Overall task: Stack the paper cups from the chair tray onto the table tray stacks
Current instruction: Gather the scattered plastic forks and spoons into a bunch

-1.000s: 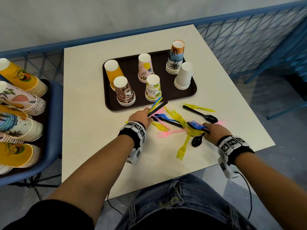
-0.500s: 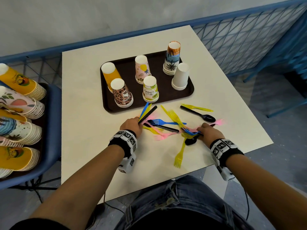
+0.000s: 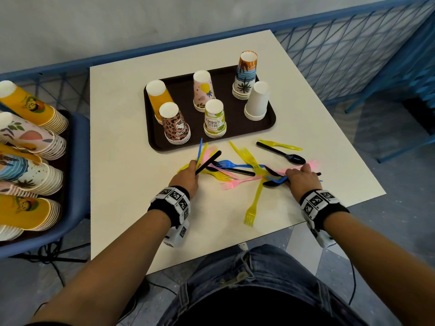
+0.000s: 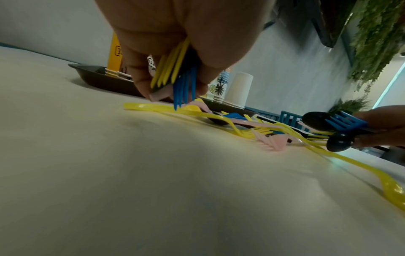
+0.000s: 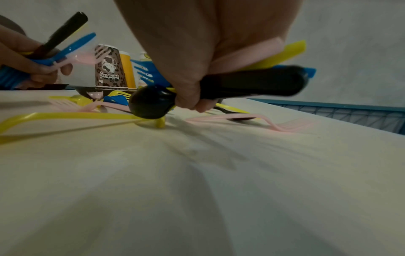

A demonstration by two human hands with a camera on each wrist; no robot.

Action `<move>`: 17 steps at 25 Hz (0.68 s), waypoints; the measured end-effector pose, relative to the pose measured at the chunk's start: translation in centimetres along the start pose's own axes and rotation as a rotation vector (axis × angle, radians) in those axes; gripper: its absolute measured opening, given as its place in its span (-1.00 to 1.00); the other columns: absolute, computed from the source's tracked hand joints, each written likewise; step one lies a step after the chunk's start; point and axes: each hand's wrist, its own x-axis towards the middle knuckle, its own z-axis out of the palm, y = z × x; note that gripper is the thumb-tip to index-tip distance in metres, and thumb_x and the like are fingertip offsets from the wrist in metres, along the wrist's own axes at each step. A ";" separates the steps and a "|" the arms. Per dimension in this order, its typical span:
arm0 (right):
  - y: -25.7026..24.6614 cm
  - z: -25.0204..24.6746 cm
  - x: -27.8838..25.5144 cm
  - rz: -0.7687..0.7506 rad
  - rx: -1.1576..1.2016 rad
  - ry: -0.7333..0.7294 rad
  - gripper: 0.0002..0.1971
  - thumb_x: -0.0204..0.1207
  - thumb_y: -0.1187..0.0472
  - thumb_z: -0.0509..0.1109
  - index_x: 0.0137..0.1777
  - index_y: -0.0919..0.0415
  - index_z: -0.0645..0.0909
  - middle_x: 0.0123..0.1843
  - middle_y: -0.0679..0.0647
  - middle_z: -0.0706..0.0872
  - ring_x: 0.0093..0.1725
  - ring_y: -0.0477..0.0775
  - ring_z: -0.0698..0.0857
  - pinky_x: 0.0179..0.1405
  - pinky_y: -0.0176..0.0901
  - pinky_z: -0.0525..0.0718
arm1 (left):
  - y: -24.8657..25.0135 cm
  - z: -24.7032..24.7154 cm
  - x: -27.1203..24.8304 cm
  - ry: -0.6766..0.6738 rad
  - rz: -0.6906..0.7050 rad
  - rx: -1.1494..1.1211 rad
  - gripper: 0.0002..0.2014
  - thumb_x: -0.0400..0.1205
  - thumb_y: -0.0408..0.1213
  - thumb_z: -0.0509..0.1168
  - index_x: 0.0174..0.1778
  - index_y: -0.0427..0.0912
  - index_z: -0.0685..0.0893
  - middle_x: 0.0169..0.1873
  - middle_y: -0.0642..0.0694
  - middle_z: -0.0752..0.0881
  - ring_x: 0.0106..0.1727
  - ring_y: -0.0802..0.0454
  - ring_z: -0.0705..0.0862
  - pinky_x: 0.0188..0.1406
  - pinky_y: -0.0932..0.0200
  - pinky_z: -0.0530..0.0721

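Both hands have edged nearer the counter's [image 3: 122, 137] front, left hand [image 3: 186, 178] and right hand [image 3: 302, 178] each clamped on seemingly several plastic utensils; clear these before lifting paper cups [image 3: 30, 135] lying in the chair tray [image 3: 77, 165].

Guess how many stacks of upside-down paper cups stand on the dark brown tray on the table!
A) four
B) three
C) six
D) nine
C: the head view shows six upside-down stacks on the dark brown plastic tray: orange, leopard-print, pink pineapple, lime "Hello Summer", tall palm-tree and plain white.
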 end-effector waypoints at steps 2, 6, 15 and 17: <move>0.2 0.2 -0.1 0.035 0.002 -0.003 -0.75 0.66 0.19 0.09 0.23 0.26 0.48 0.22 0.18 0.68 0.35 0.27 0.37 0.12 0.07 0.48 | 0.5 0.1 0.1 -0.020 0.042 0.047 -0.55 0.69 -0.16 0.08 0.49 -0.24 0.28 0.19 -0.39 0.64 0.21 -0.36 0.61 0.09 -0.11 0.54; 0.6 0.8 0.3 0.040 -0.020 -0.036 -0.76 0.64 0.23 0.08 0.23 0.21 0.48 0.22 0.14 0.69 0.33 0.25 0.37 0.14 0.09 0.48 | 1.5 -0.1 1.0 -0.101 0.077 0.206 -0.48 0.67 -0.04 0.11 0.55 -0.11 0.26 0.28 -0.31 0.62 0.31 -0.30 0.57 0.17 -0.05 0.54; 0.3 2.2 0.6 -0.004 -0.094 0.057 -0.67 0.65 0.23 0.07 0.38 0.08 0.39 0.34 0.10 0.52 0.38 0.20 0.44 0.41 0.18 0.29 | 3.3 0.2 3.7 -0.140 0.194 0.375 -0.56 0.70 -0.12 0.08 0.52 0.03 0.31 0.40 -0.14 0.50 0.40 -0.18 0.50 0.21 -0.06 0.54; 0.4 2.0 1.0 -0.042 -0.063 0.071 -0.67 0.64 0.24 0.08 0.39 0.10 0.37 0.32 0.14 0.54 0.33 0.21 0.52 0.35 0.12 0.36 | 3.3 0.3 4.0 -0.141 0.201 0.386 -0.58 0.70 -0.10 0.08 0.50 -0.02 0.35 0.38 -0.15 0.52 0.39 -0.19 0.51 0.20 -0.06 0.54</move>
